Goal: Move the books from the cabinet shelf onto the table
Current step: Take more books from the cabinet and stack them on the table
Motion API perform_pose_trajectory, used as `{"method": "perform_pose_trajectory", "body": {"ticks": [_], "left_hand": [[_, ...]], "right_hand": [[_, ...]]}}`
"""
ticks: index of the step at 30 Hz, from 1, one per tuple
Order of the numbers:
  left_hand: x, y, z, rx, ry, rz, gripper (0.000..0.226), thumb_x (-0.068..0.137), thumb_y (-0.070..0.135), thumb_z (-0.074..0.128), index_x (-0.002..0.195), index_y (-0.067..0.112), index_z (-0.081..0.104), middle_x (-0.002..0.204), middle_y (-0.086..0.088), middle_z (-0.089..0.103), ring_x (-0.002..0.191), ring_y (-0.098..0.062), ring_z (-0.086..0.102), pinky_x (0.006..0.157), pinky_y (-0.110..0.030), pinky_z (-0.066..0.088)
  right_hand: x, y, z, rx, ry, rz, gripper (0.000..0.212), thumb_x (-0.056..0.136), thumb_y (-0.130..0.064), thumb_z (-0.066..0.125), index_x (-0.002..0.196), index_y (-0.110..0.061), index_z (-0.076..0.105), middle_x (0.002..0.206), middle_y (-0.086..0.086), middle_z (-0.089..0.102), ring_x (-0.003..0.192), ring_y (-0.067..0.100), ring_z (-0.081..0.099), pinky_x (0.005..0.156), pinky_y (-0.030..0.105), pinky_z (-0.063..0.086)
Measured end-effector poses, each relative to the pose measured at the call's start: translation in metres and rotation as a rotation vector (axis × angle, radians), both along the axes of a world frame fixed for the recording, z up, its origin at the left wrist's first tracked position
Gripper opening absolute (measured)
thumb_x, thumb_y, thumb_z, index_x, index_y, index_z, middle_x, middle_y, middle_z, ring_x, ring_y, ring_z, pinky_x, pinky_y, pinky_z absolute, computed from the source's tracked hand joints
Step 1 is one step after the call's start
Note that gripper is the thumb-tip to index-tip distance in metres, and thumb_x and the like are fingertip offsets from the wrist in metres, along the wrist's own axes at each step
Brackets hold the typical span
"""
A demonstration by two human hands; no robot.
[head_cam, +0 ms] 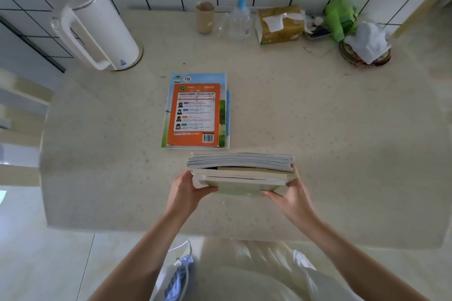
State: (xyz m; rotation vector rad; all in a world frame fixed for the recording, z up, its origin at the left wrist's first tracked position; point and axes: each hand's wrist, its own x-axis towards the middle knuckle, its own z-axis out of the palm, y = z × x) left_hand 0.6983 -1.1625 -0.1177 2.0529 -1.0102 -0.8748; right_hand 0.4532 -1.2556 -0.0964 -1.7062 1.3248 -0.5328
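Both hands, the left hand point(187, 189) and right hand point(289, 194), are clamping a heavy, slippery stack of books point(241, 172) by its ends above the table's point(342, 129) near edge, likely needing under-support.

We see two books point(195, 115) stacked mid-surface point(318, 129); nearer us, a book stack point(241, 173) sits between the left hand point(187, 189) and right hand point(289, 197); kettle point(95, 24) back left; tissue box point(280, 23) back right.
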Motion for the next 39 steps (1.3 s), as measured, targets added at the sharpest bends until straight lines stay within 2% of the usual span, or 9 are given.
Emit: {"method": "perform_pose_trajectory", "body": {"ticks": [4,7,9,12,16,22,27,35,39], "left_hand": [[0.018,-0.007,0.003,0.039,0.093,-0.001,0.057,0.057,0.026,0.092,0.105,0.025,0.063,0.089,0.014,0.071,0.085,-0.008,0.067,0.076,-0.032,0.056],[0.038,-0.015,0.007,0.017,0.191,0.034,0.058,0.048,0.028,0.091,0.099,0.027,0.065,0.089,0.006,0.075,0.083,-0.022,0.070,0.075,-0.043,0.059],[0.048,-0.022,0.015,-0.002,0.253,0.088,0.051,0.052,0.019,0.092,0.096,0.025,0.066,0.088,0.000,0.076,0.083,-0.028,0.071,0.074,-0.043,0.060],[0.067,-0.037,0.028,-0.022,0.357,0.167,0.045,0.062,0.023,0.089,0.103,0.019,0.069,0.094,-0.002,0.076,0.085,-0.022,0.073,0.076,-0.042,0.060],[0.094,-0.065,0.044,-0.003,0.478,0.253,0.028,0.077,0.023,0.079,0.103,0.022,0.071,0.098,-0.001,0.076,0.086,-0.020,0.074,0.077,-0.041,0.060],[0.138,-0.106,0.044,0.054,0.455,0.287,0.024,0.081,0.024,0.077,0.103,0.029,0.070,0.094,0.002,0.076,0.082,-0.020,0.074,0.074,-0.037,0.060],[0.154,-0.124,0.030,0.098,0.458,0.344,0.027,0.080,0.019,0.078,0.103,0.028,0.067,0.097,-0.004,0.075,0.082,-0.025,0.073,0.079,-0.042,0.060],[0.156,-0.126,0.020,0.130,0.433,0.326,0.026,0.083,0.021,0.075,0.107,0.028,0.066,0.099,-0.005,0.074,0.085,-0.026,0.073,0.080,-0.044,0.060],[0.152,-0.127,0.016,0.143,0.396,0.313,0.035,0.083,0.025,0.075,0.116,0.026,0.065,0.100,-0.002,0.073,0.085,-0.024,0.072,0.079,-0.043,0.060]], "right_hand": [[0.012,-0.021,0.018,0.080,0.038,0.093,0.067,0.065,-0.022,0.085,0.117,-0.033,0.045,0.103,-0.019,0.063,0.095,0.004,0.062,0.078,0.018,0.050],[0.029,-0.044,0.032,0.175,0.022,0.137,0.061,0.069,-0.026,0.083,0.119,-0.033,0.047,0.104,-0.020,0.066,0.095,-0.003,0.063,0.080,0.022,0.053],[0.042,-0.060,0.039,0.223,-0.014,0.150,0.056,0.072,-0.026,0.081,0.119,-0.030,0.051,0.105,-0.017,0.068,0.095,0.001,0.065,0.085,0.031,0.055],[0.076,-0.088,0.043,0.271,-0.031,0.176,0.050,0.076,-0.028,0.078,0.119,-0.023,0.054,0.108,-0.009,0.069,0.097,0.007,0.067,0.090,0.039,0.055],[0.121,-0.118,0.050,0.336,-0.024,0.181,0.035,0.083,-0.031,0.071,0.112,-0.022,0.055,0.108,-0.006,0.066,0.101,0.014,0.064,0.091,0.034,0.051],[0.170,-0.145,0.040,0.424,0.047,0.137,0.034,0.088,-0.035,0.065,0.113,-0.018,0.051,0.101,-0.005,0.061,0.092,0.013,0.059,0.069,0.022,0.045],[0.196,-0.145,0.009,0.446,0.066,0.046,0.036,0.088,-0.029,0.066,0.114,-0.011,0.049,0.111,0.004,0.061,0.097,0.018,0.058,0.083,0.029,0.048],[0.195,-0.153,-0.004,0.414,0.139,0.017,0.055,0.068,-0.053,0.065,0.111,-0.022,0.054,0.107,-0.003,0.065,0.098,0.019,0.062,0.088,0.044,0.053],[0.195,-0.154,0.002,0.442,0.118,-0.007,0.040,0.080,-0.038,0.070,0.113,-0.021,0.056,0.111,-0.002,0.065,0.100,0.018,0.062,0.093,0.043,0.051]]}}
